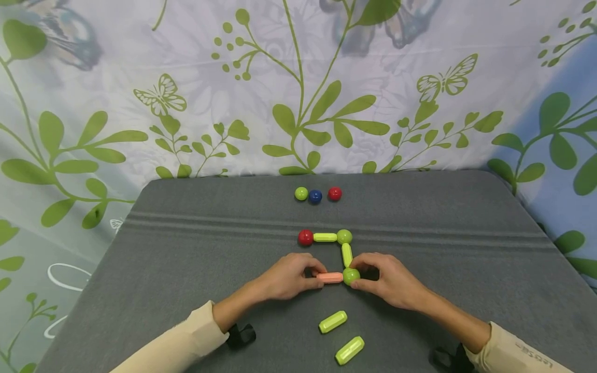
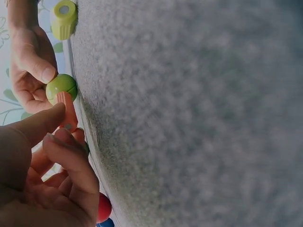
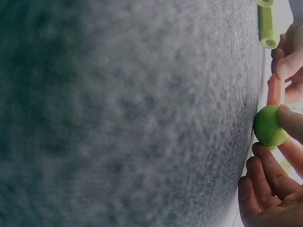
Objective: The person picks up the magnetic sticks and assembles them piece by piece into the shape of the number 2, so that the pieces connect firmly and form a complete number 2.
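My left hand (image 1: pixel 293 276) pinches an orange rod (image 1: pixel 330 277) near its left end. The rod's other end meets a green ball (image 1: pixel 351 276), which my right hand (image 1: pixel 389 278) holds between thumb and fingers. From that ball a yellow-green rod (image 1: pixel 347 255) runs back to a second green ball (image 1: pixel 344 237). Another yellow-green rod (image 1: pixel 325 237) links that one leftward to a red ball (image 1: pixel 306 238), so the pieces form an angular chain on the table. In the right wrist view the orange rod (image 3: pixel 274 90) sits right against the held green ball (image 3: pixel 270 125).
Two loose yellow-green rods, one farther (image 1: pixel 333 321) and one nearer (image 1: pixel 350 350), lie on the grey table (image 1: pixel 210 228) in front of the hands. Toward its back edge sit a small green ball (image 1: pixel 301 194), a blue ball (image 1: pixel 315 196) and a red ball (image 1: pixel 335 194). A leaf-patterned cloth (image 1: pixel 261 103) hangs behind.
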A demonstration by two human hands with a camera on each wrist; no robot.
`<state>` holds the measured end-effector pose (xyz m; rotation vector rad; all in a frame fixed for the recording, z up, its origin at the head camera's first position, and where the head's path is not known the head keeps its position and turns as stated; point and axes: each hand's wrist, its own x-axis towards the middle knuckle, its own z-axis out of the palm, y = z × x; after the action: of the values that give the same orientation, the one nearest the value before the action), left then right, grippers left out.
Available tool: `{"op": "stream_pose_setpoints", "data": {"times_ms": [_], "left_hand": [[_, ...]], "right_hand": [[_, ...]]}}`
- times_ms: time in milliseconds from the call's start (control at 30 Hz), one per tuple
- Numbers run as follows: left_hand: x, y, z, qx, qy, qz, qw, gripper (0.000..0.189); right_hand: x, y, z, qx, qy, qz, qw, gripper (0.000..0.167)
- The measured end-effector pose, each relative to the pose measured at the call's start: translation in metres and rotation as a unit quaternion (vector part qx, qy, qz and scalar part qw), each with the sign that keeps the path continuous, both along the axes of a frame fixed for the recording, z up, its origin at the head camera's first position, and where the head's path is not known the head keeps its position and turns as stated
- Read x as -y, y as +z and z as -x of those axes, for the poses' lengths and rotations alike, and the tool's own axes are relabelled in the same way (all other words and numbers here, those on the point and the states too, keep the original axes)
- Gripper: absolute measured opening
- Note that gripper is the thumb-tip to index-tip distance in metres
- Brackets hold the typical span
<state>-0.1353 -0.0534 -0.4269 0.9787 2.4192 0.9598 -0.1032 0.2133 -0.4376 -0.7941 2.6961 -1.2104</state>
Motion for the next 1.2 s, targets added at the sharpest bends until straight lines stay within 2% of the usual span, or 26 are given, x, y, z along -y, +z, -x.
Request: {"op": "stream_pose_setpoints", "data": {"times_ms": [233, 533, 867, 1200], "left_hand": [[-0.001, -0.0007, -0.0002, -0.004, 0.007, 0.0, 1.0, 0.018], [-0.0003, -0.0002, 0.0001, 0.006, 0.035, -0.011, 0.9993, 0.019], [-0.0002, -0.001, 0.0016, 0.013, 0.024, -0.021, 0.9994, 0.015], [0.0002, -0.0001, 0.0014, 0.017, 0.027, -0.017, 0.9993, 0.017]], "right_hand": [[-0.0005, 0.0001, -0.0001, -0.001, 0.002, 0.001, 1.0, 0.024], [-0.0007, -0.0002, -0.0001, -0.001, 0.003, 0.001, 1.0, 0.024], [0.0005, 0.0012, -0.0007, 0.002, 0.004, -0.001, 1.0, 0.022], [0.0005, 0.0008, -0.0001, 0.001, 0.004, 0.001, 1.0, 0.022]]}}
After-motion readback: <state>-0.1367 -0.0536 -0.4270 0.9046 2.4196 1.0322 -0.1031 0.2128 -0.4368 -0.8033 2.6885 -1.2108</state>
